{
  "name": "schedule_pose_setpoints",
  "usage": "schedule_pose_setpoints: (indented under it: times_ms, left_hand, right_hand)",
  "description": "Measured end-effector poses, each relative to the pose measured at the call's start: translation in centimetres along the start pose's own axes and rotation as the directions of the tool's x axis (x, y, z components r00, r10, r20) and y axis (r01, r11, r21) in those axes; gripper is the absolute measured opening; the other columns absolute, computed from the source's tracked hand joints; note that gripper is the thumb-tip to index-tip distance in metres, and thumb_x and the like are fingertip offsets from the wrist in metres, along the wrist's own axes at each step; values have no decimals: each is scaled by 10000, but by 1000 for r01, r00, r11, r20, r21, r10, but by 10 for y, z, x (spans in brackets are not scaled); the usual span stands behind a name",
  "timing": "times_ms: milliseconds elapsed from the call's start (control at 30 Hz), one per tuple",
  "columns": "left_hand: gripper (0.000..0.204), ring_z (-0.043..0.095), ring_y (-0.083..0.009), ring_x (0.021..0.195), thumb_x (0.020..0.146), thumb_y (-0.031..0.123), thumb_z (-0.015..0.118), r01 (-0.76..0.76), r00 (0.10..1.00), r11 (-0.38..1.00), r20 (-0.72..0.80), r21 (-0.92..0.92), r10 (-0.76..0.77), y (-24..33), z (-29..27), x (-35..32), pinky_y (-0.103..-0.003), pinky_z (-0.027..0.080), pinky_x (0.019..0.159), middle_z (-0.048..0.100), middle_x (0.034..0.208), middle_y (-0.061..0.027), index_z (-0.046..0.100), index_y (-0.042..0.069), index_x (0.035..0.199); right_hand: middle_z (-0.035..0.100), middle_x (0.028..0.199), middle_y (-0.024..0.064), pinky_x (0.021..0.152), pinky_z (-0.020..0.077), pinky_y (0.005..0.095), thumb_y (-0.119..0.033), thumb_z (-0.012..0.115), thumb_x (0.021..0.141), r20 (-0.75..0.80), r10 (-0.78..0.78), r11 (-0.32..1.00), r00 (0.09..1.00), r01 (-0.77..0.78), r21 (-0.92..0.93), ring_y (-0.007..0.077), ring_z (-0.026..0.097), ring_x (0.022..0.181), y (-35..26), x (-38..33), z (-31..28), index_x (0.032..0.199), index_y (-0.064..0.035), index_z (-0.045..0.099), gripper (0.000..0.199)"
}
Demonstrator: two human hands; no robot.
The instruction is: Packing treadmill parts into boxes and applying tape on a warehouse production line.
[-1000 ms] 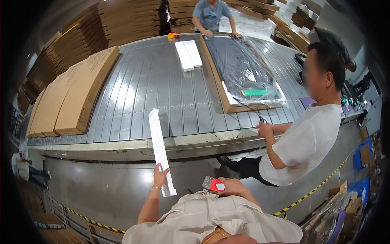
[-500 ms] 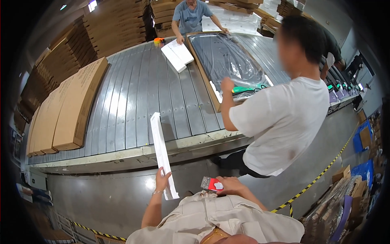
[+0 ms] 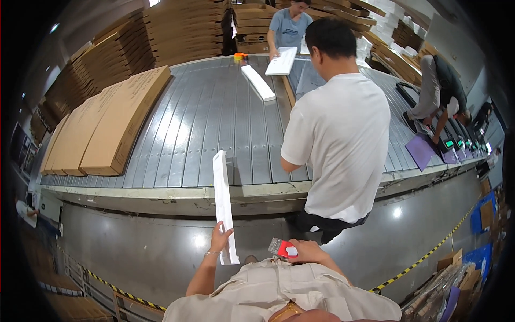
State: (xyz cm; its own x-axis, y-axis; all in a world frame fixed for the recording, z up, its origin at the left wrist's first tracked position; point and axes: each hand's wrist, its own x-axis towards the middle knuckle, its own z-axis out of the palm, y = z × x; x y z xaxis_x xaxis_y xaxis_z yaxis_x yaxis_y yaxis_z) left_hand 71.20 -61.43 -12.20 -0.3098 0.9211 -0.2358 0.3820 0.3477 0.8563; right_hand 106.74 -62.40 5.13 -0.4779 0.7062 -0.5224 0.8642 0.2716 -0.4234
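My left hand (image 3: pixel 220 237) is closed round the lower part of a long white foam strip (image 3: pixel 221 188). The strip stands tilted, its far end over the edge of the roller conveyor (image 3: pixel 201 129). Close to my waist, my right hand (image 3: pixel 307 251) grips what looks like a red tape dispenser (image 3: pixel 282 248) with a grey front; its underside is hidden. Across the conveyor a person in a blue shirt (image 3: pixel 290 28) holds a white foam block (image 3: pixel 281 61). Another foam strip (image 3: pixel 258 83) lies on the rollers beside it.
A person in a white shirt (image 3: pixel 340 139) stands right of me, mostly hiding an open carton (image 3: pixel 288 92). Flat brown cartons (image 3: pixel 120 129) lie on the conveyor's left. An orange-yellow tape dispenser (image 3: pixel 240 56) sits at the far edge. Yellow-black barrier tape (image 3: pixel 424 260) runs at right.
The white-shirted person has turned toward the conveyor and now covers the carton. The blue-shirted person has lifted one foam piece, leaving another on the rollers. My hands keep their holds.
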Motion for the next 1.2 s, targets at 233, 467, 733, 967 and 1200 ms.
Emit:
schedule_pose_setpoints:
  times_ms: [233, 467, 733, 967, 1200]
  left_hand:
    - [713, 475, -369, 1175, 728, 340, 751, 21, 999, 1000, 30, 11, -21, -5, -10, -3, -395, 382, 999, 489, 1254, -251, 460, 7, 1288]
    - [712, 494, -362, 1162, 721, 328, 761, 29, 999, 1000, -19, -12, -29, -13, -26, -6, -397, 398, 985, 514, 1234, -252, 467, -9, 1275]
    - [744, 468, -355, 1188, 728, 426, 733, -52, 998, 998, -34, 26, 53, -13, -38, -14, -403, 379, 1009, 491, 1273, -233, 466, 21, 1292]
    - [737, 489, -354, 1137, 747, 439, 693, -48, 994, 996, -98, 79, 55, -15, -72, -41, -396, 394, 978, 509, 1214, -235, 446, 29, 1307]
    - [749, 488, -369, 1139, 755, 468, 675, -93, 992, 990, -78, 104, 101, -22, -81, -34, -399, 388, 980, 498, 1220, -248, 427, 41, 1318]
  right_hand:
    - [630, 1041, 208, 794, 488, 469, -458, 722, 663, -29, -30, 1000, 999, 30, -5, 380, 622, 936, -14, 4, 0, 1245, -89, 464, 736]
    - [640, 1004, 200, 768, 495, 465, -467, 703, 681, -70, -92, 996, 993, 92, -7, 377, 627, 918, -24, 13, 9, 1184, -77, 495, 670]
    - [659, 952, 177, 779, 497, 446, -447, 776, 593, -120, -28, 1000, 992, 27, -14, 348, 636, 909, -40, 4, 22, 1140, -102, 532, 691]
    - [663, 882, 220, 753, 490, 491, -497, 629, 738, -94, -100, 988, 991, 88, -126, 396, 639, 858, -70, -2, 24, 1152, -121, 507, 573]
    - [650, 952, 187, 764, 477, 457, -434, 725, 686, -396, -235, 745, 888, -97, -660, 376, 614, 925, -101, -24, 54, 1178, -131, 493, 622]
